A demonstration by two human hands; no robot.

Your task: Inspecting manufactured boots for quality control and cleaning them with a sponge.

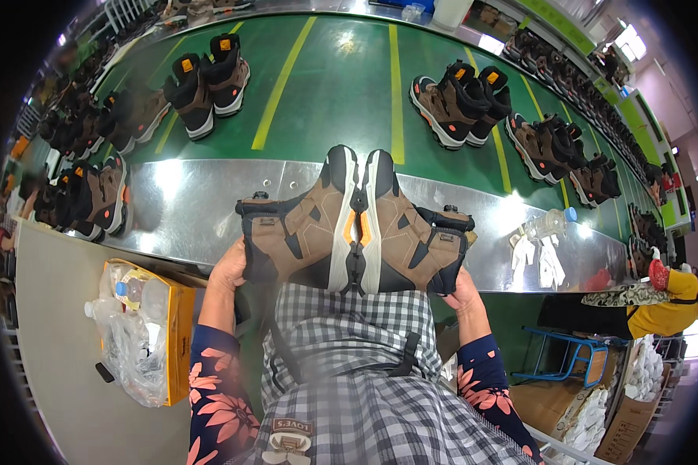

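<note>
A pair of brown and black hiking boots is held up in front of me, lying on their sides with the pale soles pressed against each other. My left hand (231,266) grips the left boot (298,232) by its ankle end. My right hand (461,291) holds the right boot (403,232) the same way, with most of its fingers hidden behind the shaft. Both toes point away from me, and orange patches show at the middle of the soles. The boots are over the near edge of a metal ledge (186,201).
Beyond the ledge a green conveyor belt (349,85) with yellow stripes carries more boot pairs (457,105). White paper pieces (549,263) and a plastic bottle (551,223) lie at right. A yellow box (180,333) of plastic bottles stands at lower left. Another person (667,306) is at far right.
</note>
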